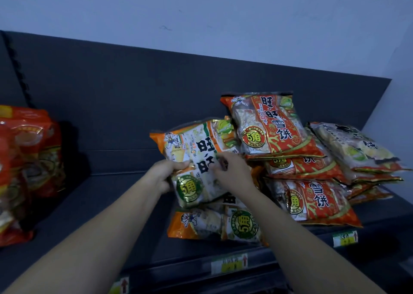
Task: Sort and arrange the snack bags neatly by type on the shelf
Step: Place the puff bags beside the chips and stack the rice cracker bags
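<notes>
One bag (pixel 201 182), left hand (pixel 166 175), right hand (pixel 232 173), print part-covered

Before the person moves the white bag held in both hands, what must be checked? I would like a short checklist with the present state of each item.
1. Left hand grips the white bag at its left edge: ok.
2. Right hand holds the same bag, fingers curled on its front: ok.
3. Bare shelf to the left for setting it down: ok.
4. Top red bag sits steady: not ok, it lies tilted on the pile.
5. Types are separated: not ok, a pale bag lies on red ones at the right.
</notes>
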